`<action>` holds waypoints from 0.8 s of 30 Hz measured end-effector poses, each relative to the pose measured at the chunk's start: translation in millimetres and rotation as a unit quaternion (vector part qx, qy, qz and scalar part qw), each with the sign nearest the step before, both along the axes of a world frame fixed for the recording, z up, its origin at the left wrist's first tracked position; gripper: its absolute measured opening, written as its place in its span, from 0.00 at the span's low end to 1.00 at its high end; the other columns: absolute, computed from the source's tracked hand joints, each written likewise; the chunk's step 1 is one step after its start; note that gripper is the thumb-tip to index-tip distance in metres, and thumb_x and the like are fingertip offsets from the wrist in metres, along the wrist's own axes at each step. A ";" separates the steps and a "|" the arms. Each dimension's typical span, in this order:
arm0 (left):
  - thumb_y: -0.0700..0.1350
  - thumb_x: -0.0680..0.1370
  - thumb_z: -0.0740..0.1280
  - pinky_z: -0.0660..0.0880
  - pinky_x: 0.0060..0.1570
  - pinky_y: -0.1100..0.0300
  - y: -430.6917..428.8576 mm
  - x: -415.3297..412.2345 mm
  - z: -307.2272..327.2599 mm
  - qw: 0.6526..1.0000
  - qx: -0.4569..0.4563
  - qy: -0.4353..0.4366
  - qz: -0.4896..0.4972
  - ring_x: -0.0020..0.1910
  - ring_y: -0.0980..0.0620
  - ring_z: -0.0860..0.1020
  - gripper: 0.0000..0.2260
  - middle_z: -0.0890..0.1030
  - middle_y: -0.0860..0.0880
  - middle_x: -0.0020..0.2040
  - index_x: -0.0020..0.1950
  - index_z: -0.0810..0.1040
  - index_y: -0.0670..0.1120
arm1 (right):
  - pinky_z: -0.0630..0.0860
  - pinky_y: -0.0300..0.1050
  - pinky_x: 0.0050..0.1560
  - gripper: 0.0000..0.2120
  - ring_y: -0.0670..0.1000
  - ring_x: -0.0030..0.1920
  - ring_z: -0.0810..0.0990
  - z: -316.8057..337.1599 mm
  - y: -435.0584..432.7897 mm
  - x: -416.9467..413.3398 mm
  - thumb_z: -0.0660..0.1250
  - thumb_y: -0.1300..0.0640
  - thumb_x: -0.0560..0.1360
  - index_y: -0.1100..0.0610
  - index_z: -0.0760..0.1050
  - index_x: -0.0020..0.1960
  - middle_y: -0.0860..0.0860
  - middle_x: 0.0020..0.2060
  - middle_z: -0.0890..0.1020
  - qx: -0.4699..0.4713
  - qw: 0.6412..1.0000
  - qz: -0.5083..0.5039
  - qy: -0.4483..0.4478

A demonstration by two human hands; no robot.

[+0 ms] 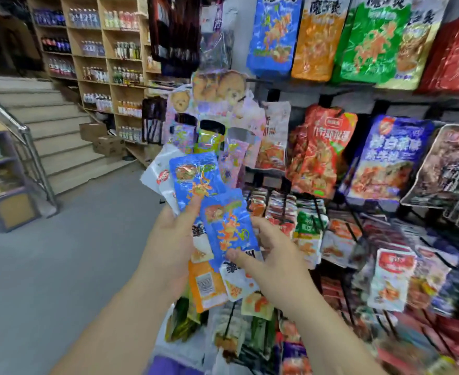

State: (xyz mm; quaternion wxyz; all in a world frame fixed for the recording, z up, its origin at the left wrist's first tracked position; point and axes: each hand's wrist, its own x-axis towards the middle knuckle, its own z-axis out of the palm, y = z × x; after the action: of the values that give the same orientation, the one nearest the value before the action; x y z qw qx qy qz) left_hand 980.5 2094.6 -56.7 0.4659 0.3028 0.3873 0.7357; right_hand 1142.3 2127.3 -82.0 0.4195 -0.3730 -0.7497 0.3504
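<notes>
My left hand (168, 244) grips a fanned stack of small snack packets: a blue packet (195, 180) on top, white ones (160, 174) behind, an orange one (206, 285) below. My right hand (274, 263) pinches a second blue packet (228, 228) between thumb and fingers, holding it over the stack, along with a white packet (236, 280) beneath it. Both hands are raised in front of a snack rack.
A wire rack (344, 212) of hanging and stacked snack bags fills the right side. A cardboard bear display (214, 104) stands behind the packets. Wooden shelves of bottles (109, 63) line the back left, with stairs (60, 142), a metal railing (30, 147) and cardboard boxes (106, 144).
</notes>
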 end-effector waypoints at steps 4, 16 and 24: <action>0.44 0.85 0.64 0.84 0.48 0.42 -6.8 -3.5 -15.3 1.000 -0.013 0.025 0.000 0.53 0.39 0.87 0.11 0.87 0.43 0.57 0.66 0.77 0.46 | 0.71 0.24 0.46 0.20 0.19 0.50 0.72 -2.5 -4.6 9.6 0.72 0.51 0.80 0.30 0.69 0.61 0.14 0.48 0.73 -0.051 0.996 0.034 -0.061; 0.37 0.82 0.67 0.82 0.54 0.38 -10.8 -14.7 -56.0 0.997 -0.075 0.012 0.031 0.52 0.41 0.87 0.11 0.87 0.42 0.57 0.64 0.77 0.45 | 0.76 0.52 0.48 0.17 0.58 0.54 0.85 -28.2 8.7 29.2 0.83 0.58 0.68 0.45 0.80 0.49 0.53 0.56 0.84 -0.222 0.956 -0.074 0.179; 0.36 0.83 0.66 0.85 0.47 0.45 -11.6 -8.5 -56.2 0.996 -0.071 0.022 0.049 0.49 0.44 0.87 0.09 0.88 0.45 0.55 0.60 0.77 0.48 | 0.85 0.52 0.44 0.08 0.58 0.58 0.85 -18.2 3.1 21.4 0.66 0.54 0.83 0.52 0.82 0.59 0.53 0.58 0.86 -0.250 0.928 -0.059 0.271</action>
State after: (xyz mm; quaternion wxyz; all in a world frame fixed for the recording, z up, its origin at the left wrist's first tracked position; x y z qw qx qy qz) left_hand 972.0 2083.0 -112.8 0.4412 0.2657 0.4630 0.7214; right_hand 1163.6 2130.4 -100.2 0.5203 -0.4002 -0.4721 0.5885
